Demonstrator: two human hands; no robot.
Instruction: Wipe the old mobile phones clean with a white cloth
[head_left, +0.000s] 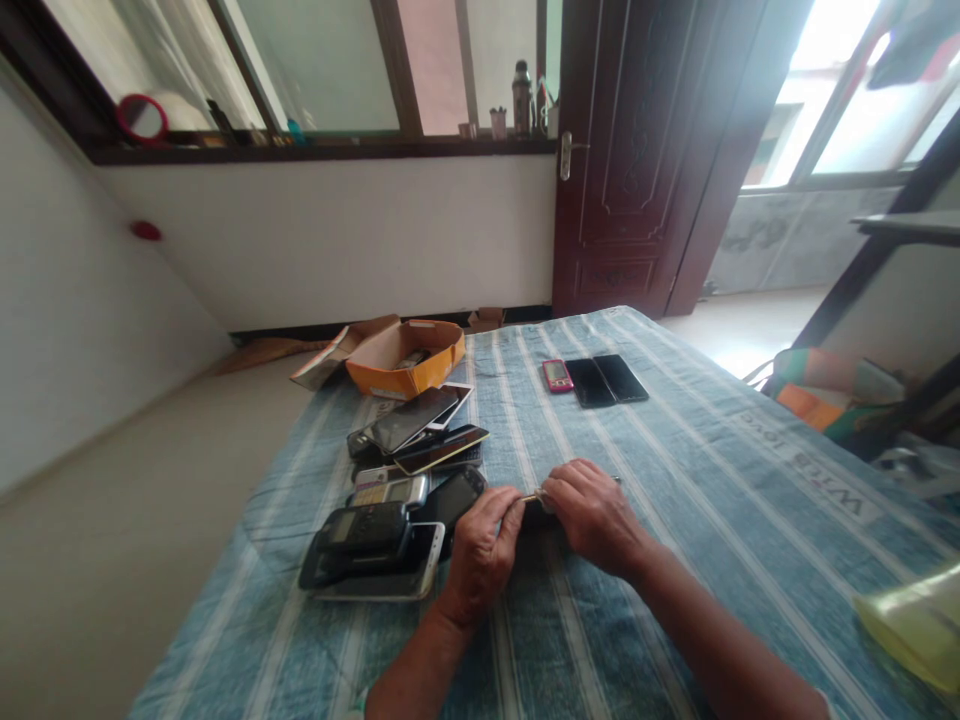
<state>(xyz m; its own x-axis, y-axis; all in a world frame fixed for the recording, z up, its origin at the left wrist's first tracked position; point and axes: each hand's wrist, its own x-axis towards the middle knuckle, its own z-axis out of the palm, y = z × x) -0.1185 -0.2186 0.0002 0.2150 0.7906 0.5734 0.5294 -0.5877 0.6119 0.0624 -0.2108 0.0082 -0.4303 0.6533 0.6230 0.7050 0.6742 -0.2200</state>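
My left hand [486, 545] is closed, its thumb and fingers pinching the left end of a thin, gold-edged phone [531, 497] seen almost edge-on. Curled over the same phone is my right hand [592, 515], with a small pale bit showing at its fingertips that I cannot make out. The phone's face is hidden. Just left of my left hand lies a dark phone [459, 497], next to a silver keypad phone [390, 490]. A black handset [365, 530] rests on top of a white-edged phone [420, 572].
Farther back, more phones [412, 420] lie in a loose pile before an open orange box [409, 378]. A pink phone [557, 376] and two dark phones [607, 380] lie side by side on the striped cloth [675, 470]. Something yellow and translucent [915, 620] is at the right edge.
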